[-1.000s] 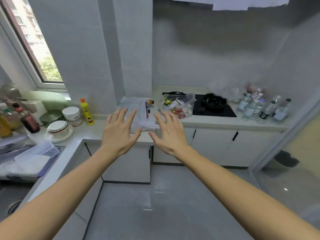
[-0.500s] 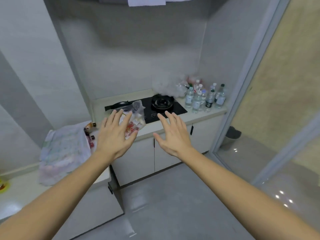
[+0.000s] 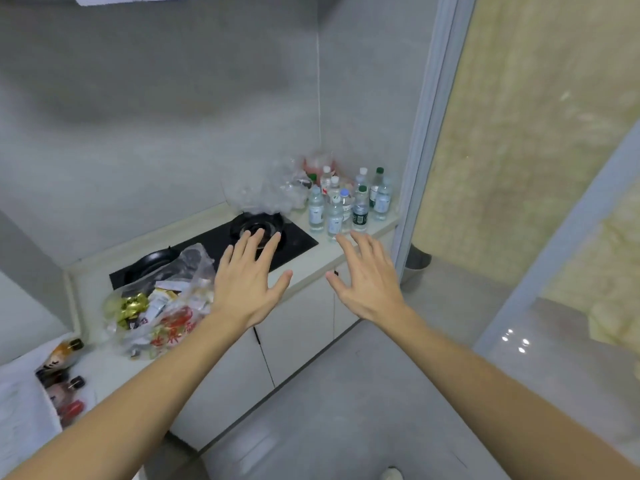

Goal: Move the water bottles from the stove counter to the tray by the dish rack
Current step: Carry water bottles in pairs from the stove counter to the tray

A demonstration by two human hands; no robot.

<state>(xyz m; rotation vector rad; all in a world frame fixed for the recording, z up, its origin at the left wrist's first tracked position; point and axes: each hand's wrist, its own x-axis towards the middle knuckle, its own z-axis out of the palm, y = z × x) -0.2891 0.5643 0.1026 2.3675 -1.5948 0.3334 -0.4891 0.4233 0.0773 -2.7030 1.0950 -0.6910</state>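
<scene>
Several clear water bottles (image 3: 348,202) with white, blue and green caps stand clustered on the counter (image 3: 367,233) right of the black stove (image 3: 242,244), in the corner. My left hand (image 3: 247,282) is stretched out with fingers spread, held over the stove's front edge and holding nothing. My right hand (image 3: 365,275) is also spread and empty, its fingertips just short of the nearest bottles. The tray and dish rack are out of view.
A clear bag of snack packets (image 3: 159,306) lies on the counter left of the stove. Crumpled clear plastic (image 3: 266,195) sits behind the burner. Small dark bottles and a white cloth (image 3: 20,403) are at the lower left. A glass door frame (image 3: 426,133) borders the counter's right end.
The view has swung right, away from the sink side, and closer to the stove counter. Both open hands now reach nearer the bottles.
</scene>
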